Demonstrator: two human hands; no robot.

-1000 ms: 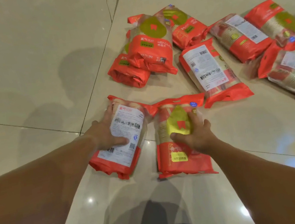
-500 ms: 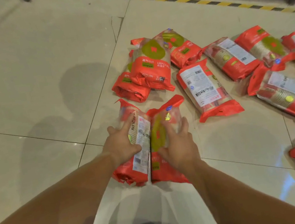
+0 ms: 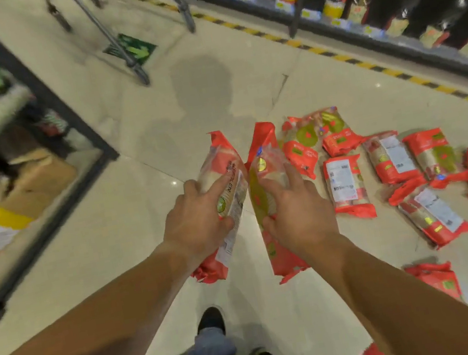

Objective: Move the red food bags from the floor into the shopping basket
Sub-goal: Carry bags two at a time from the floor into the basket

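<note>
I hold two red food bags upright in the air, side by side, above the tiled floor. My left hand grips the left red bag with a white label on its side. My right hand grips the right red bag with a yellow-green circle on it. Several more red food bags lie scattered on the floor to the right, one near my right forearm. No shopping basket shows in this view.
A shelf unit with green packs and cardboard boxes stands at left. A dark shelf of bottles runs along the back right behind a yellow-black floor stripe. Metal legs on wheels stand at the top middle. My shoes are below.
Both hands have lifted their bags off the floor and turned them upright. My view has risen and tilted up, so the shelves and aisle have come into sight.
</note>
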